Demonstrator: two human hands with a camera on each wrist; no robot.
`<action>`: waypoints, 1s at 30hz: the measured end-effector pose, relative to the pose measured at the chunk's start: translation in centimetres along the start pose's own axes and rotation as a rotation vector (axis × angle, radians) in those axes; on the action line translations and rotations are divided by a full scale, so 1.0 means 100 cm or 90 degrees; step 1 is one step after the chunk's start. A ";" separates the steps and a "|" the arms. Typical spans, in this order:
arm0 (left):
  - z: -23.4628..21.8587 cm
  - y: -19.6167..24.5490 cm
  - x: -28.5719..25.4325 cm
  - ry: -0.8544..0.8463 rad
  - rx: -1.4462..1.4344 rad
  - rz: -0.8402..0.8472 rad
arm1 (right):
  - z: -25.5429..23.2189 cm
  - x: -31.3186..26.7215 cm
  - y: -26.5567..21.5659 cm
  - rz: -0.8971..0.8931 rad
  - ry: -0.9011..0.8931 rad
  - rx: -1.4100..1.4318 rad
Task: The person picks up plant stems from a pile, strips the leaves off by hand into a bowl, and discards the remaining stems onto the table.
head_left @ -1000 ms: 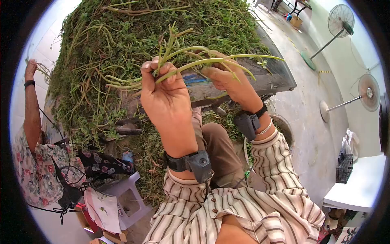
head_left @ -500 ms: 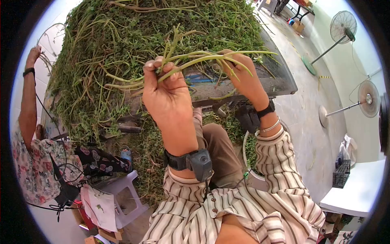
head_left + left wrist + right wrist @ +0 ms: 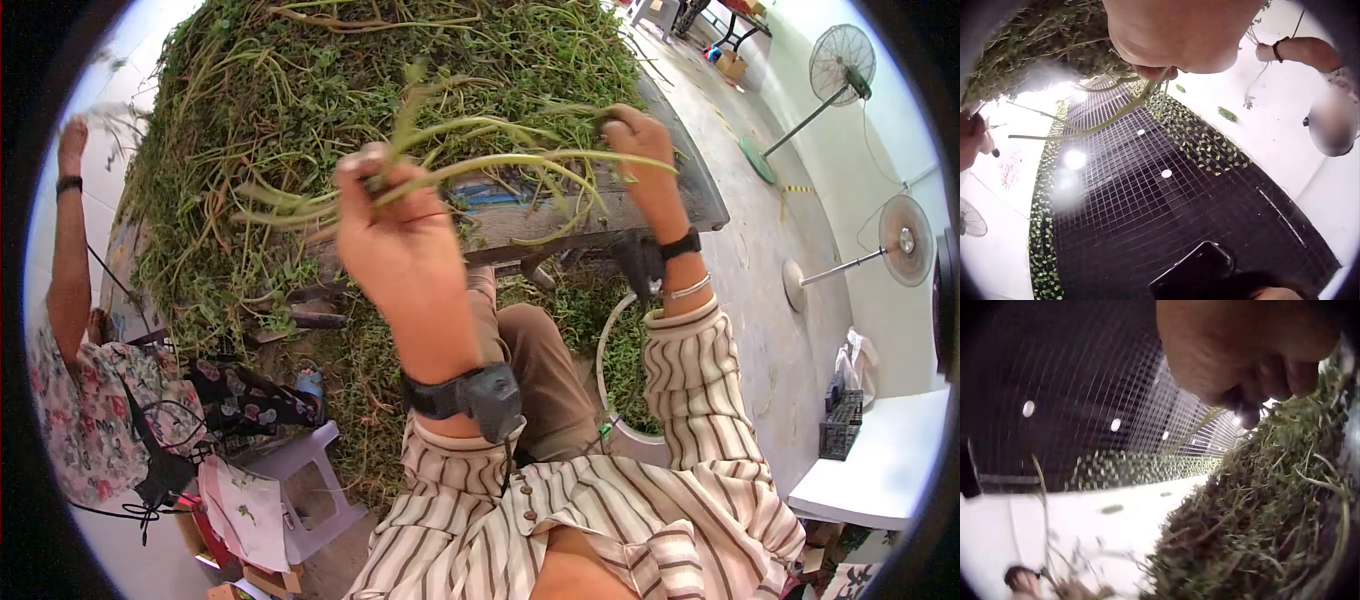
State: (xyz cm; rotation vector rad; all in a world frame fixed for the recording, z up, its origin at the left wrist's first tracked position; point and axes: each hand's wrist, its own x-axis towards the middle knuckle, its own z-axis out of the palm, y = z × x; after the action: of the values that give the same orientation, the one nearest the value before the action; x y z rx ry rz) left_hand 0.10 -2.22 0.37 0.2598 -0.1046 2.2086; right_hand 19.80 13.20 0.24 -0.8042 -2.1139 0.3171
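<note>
My left hand (image 3: 400,235) pinches a small bunch of long green plant stems (image 3: 500,160) between thumb and fingers, palm turned up. The stems reach out to both sides of the hand, and their forked ends show in the left wrist view. To the right, above the table edge, my right hand (image 3: 645,155) has its fingers curled round a thin green sprig (image 3: 575,108), blurred by motion. In the right wrist view the fingertips are mostly in shadow. Beneath both hands spreads a large heap of leafy cut plants (image 3: 330,110).
The heap lies on a worn wooden table (image 3: 700,195). More greens fill a round basket (image 3: 625,385) beside my knees. Another person's arm (image 3: 70,230) lifts stems at the left, near a plastic stool (image 3: 320,480). Standing fans (image 3: 905,240) and a white table (image 3: 880,465) are at the right.
My right hand has moved right, away from the left hand's stems, with a sprig in its fingers. The left hand has shifted slightly left, still holding its bunch.
</note>
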 end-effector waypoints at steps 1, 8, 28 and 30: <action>0.003 0.006 0.000 -0.001 0.000 0.000 | -0.007 0.000 0.010 0.105 0.032 0.037; 0.007 0.004 0.003 0.028 -0.048 0.053 | -0.036 -0.018 0.035 0.477 0.185 0.741; 0.020 -0.049 -0.013 -0.009 0.593 -0.033 | -0.031 0.010 -0.075 -0.015 -0.062 0.106; 0.023 -0.052 -0.016 -0.072 0.636 -0.032 | -0.028 0.009 -0.085 -0.022 -0.118 0.113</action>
State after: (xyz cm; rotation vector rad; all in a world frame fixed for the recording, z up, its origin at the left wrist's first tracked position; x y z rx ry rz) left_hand 5.51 -0.69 2.16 0.9112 0.9494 2.0233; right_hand 17.86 7.13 6.58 -0.6552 -2.2313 0.5721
